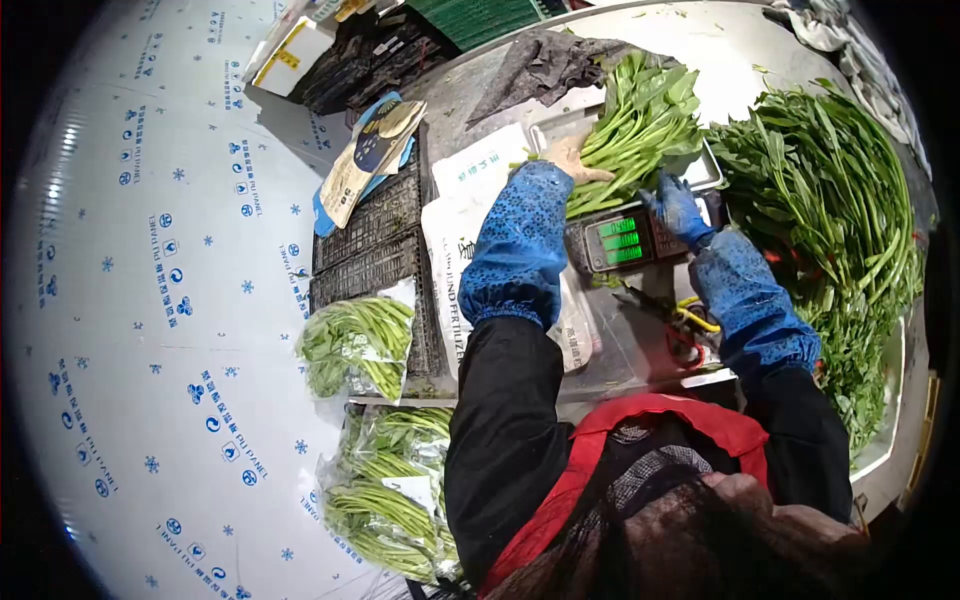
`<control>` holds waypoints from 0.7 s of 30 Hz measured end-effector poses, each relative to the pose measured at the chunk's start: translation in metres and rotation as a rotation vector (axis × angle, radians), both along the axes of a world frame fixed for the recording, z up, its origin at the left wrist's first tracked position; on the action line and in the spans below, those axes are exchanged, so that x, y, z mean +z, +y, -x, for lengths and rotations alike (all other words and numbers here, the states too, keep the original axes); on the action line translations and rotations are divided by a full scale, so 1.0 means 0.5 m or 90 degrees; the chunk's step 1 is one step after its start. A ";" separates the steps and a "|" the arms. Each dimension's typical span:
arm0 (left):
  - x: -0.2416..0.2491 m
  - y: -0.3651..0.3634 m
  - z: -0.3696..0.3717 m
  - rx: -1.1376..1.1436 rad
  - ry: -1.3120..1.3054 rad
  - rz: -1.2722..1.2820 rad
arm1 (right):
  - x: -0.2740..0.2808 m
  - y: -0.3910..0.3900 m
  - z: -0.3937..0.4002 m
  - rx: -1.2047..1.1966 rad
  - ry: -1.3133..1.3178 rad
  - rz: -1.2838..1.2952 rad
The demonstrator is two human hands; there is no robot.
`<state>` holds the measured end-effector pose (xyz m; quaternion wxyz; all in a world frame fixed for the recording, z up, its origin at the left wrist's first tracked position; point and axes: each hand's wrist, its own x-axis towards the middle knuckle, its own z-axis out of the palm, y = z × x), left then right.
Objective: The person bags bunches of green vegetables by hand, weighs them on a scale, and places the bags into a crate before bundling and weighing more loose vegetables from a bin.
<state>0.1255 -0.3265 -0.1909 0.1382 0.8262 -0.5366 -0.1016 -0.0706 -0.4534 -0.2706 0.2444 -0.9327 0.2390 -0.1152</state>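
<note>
A bunch of leafy greens (640, 125) lies on the tray of a digital scale (584, 240), with its stems toward the left. My bare left hand (572, 160) grips the stem side of the bunch. My right hand (682, 210), in a blue glove, is beside the lit green display (620, 240), close to the lower edge of the greens. Its fingers look stretched out and apart, with nothing visible in them. Yellow-handled scissors (698, 315) and a red-handled tool (684, 350) lie below the scale.
A large heap of greens (830, 190) fills the right side, over a white container (888, 425). Bagged greens (358, 350) lie at left, with more bags (390, 490) below. White sacks (440, 225), black crates (372, 270), a printed bag (375, 150) and dark cloth (545, 70) surround the scale.
</note>
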 end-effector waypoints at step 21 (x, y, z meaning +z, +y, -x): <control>0.070 0.110 0.092 0.187 0.482 0.113 | 0.052 0.154 -0.134 -0.054 -0.579 -0.450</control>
